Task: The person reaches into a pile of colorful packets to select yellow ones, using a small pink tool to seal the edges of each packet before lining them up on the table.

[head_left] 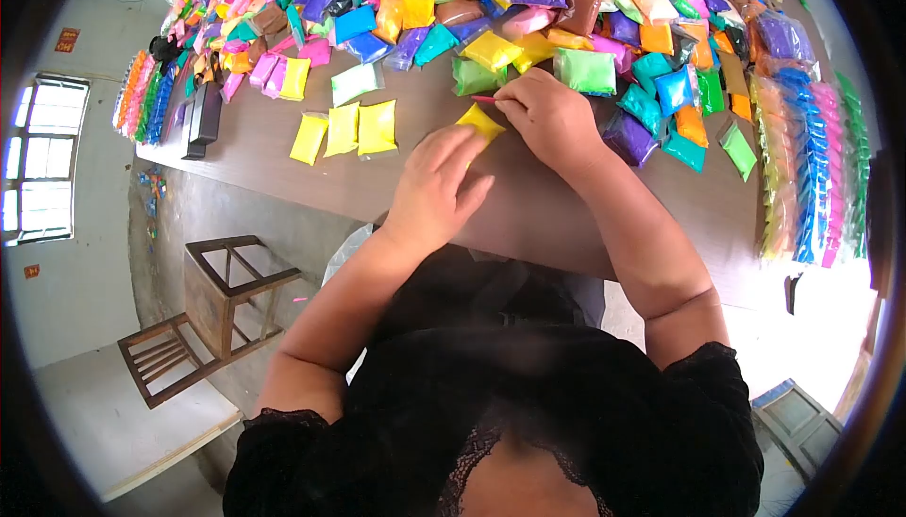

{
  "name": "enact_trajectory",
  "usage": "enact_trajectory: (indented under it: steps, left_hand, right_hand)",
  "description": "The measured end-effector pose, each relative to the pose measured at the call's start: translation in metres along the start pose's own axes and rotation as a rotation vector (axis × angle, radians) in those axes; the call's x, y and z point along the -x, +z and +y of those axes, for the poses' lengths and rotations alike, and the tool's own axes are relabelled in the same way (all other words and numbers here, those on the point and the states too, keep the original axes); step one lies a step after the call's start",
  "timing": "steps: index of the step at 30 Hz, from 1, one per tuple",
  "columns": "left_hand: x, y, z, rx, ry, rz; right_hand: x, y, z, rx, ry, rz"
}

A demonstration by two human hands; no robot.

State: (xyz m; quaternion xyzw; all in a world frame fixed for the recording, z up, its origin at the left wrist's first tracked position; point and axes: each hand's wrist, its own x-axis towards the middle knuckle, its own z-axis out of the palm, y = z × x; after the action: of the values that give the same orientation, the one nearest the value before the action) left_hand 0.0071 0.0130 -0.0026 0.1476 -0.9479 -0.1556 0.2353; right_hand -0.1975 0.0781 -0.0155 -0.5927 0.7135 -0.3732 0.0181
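Observation:
My right hand pinches a thin pinkish-red stick, whose tip points left above the table. Just below that tip lies a small yellow packet, partly covered by the fingers of my left hand. Those fingers are stretched out, with the thumb apart, and they seem to rest on the packet's near edge. To the left, three yellow packets lie in a row. A pale green packet is behind them, and a brighter green packet sits just behind my right hand.
A large heap of colourful packets covers the table's far side. Strings of joined packets hang at the right edge, more at the left. A black box stands at the left edge. A wooden chair lies on the floor.

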Motion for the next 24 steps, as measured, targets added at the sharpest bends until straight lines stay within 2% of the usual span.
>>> enact_trajectory:
  steps: [1, 5, 7, 8, 9, 11, 12, 13, 15, 16, 18, 21, 23, 24]
  left_hand:
    - [0.0, 0.0, 0.001, 0.07, -0.076, 0.033]
    - [-0.011, 0.003, -0.01, -0.034, -0.084, 0.08]
    - [-0.018, -0.004, -0.007, 0.287, -0.365, 0.114]
    - [-0.018, -0.01, -0.004, 0.452, -0.566, 0.079]
    - [-0.021, -0.016, -0.001, 0.45, -0.567, 0.075]
    - [-0.025, -0.029, -0.001, 0.575, -0.883, -0.162]
    - [-0.014, -0.015, -0.019, 0.342, -0.682, -0.118]
    - [-0.014, -0.018, -0.02, 0.338, -0.681, -0.117]
    - [-0.013, -0.022, -0.018, -0.091, -0.399, 0.065]
    - [-0.01, -0.021, -0.018, -0.09, -0.399, 0.064]
    - [-0.002, -0.015, -0.014, -0.15, -0.08, 0.092]
    - [0.007, -0.004, 0.002, -0.191, -0.007, 0.013]
    - [0.008, -0.003, 0.0, -0.17, -0.006, 0.028]
    - [0.008, -0.002, 0.0, -0.171, -0.006, 0.022]
  right_hand:
    - [0.003, -0.001, -0.001, -0.13, 0.016, 0.055]
    - [0.002, -0.01, 0.0, -0.223, 0.137, 0.045]
    - [0.002, -0.009, 0.003, -0.253, 0.122, 0.064]
    - [0.002, -0.009, 0.003, -0.255, 0.125, 0.066]
    - [0.002, -0.009, 0.001, -0.261, 0.133, 0.058]
    - [0.003, -0.01, 0.0, -0.273, 0.141, 0.049]
    - [0.003, -0.01, -0.001, -0.265, 0.141, 0.034]
    - [0.002, -0.01, -0.001, -0.256, 0.14, 0.02]
    - [0.002, -0.01, 0.0, -0.256, 0.144, 0.024]
    - [0.002, -0.01, 0.0, -0.254, 0.148, 0.02]
    - [0.003, -0.008, 0.0, -0.252, 0.141, 0.022]
    - [0.004, -0.007, -0.003, -0.27, 0.085, 0.031]
    - [0.007, -0.005, -0.009, -0.287, 0.042, 0.038]
    - [0.01, -0.002, -0.013, -0.274, -0.054, 0.004]
